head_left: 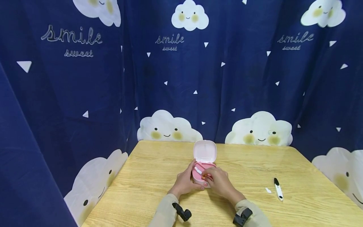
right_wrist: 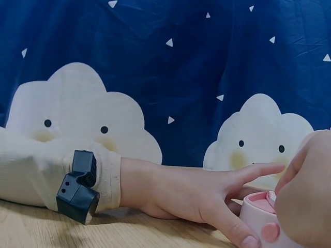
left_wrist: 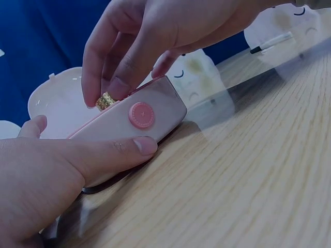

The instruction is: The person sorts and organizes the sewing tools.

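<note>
A small pink-and-white box (left_wrist: 168, 103) stands on the table with its pale lid (head_left: 204, 151) raised at the back. A round pink button (left_wrist: 141, 114) marks its front. My left hand (head_left: 183, 183) grips the box from the left, thumb along the front wall. Over the box's opening, my right hand (head_left: 221, 182) pinches a small glittery gold piece (left_wrist: 105, 101) between thumb and fingers; its exact kind cannot be told. A slim white item (head_left: 197, 170) lies inside the pink interior, beside the right fingertips.
To the right on the wooden table (head_left: 153, 164) lie a white, black-tipped pen-like tool (head_left: 278, 189) and a small white piece (head_left: 267, 190). A dark blue curtain (head_left: 181, 75) with clouds hangs behind the table. Black wrist cameras sit on both sleeves.
</note>
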{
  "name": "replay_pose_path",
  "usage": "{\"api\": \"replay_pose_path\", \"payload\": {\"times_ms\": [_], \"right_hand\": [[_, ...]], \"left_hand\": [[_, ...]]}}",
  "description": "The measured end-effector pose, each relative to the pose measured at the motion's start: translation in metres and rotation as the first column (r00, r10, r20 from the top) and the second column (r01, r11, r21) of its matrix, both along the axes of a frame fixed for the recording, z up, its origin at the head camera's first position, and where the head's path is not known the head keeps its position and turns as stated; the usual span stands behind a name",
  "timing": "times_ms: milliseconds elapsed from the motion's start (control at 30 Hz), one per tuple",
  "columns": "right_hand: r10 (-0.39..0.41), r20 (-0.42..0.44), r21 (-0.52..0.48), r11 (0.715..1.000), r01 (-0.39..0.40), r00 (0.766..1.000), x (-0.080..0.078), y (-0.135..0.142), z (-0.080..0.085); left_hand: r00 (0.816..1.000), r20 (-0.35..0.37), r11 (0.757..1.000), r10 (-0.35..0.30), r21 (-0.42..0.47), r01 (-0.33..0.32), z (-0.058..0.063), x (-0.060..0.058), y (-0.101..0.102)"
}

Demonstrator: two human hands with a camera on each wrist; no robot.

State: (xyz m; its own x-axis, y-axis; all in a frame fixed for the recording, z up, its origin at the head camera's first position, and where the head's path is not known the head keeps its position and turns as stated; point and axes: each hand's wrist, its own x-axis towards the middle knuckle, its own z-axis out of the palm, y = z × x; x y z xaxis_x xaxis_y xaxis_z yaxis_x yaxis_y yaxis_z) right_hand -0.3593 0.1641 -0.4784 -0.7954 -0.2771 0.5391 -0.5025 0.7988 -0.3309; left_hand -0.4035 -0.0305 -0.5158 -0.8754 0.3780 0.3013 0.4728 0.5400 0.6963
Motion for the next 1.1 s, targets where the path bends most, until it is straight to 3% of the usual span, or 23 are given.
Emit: {"api": "replay_pose_path", "payload": {"times_ms": [767,1100], "right_hand": [[-0.001,-0.023,0.018,1.000,0.001,1.000,-0.0026,-0.0023,0.0054],[-0.028,0.010,0.029,0.999,0.028,1.000,-0.0006,-0.0042,0.0048]], "left_hand": [[1.000,-0.026,1.000,-0.004,-0.015,0.003,-0.0005,-0.0025,-0.0005],[1.000,-0.026,1.000,-0.006,-0.015,0.006,0.0001,-0.0016,-0.0007]]}}
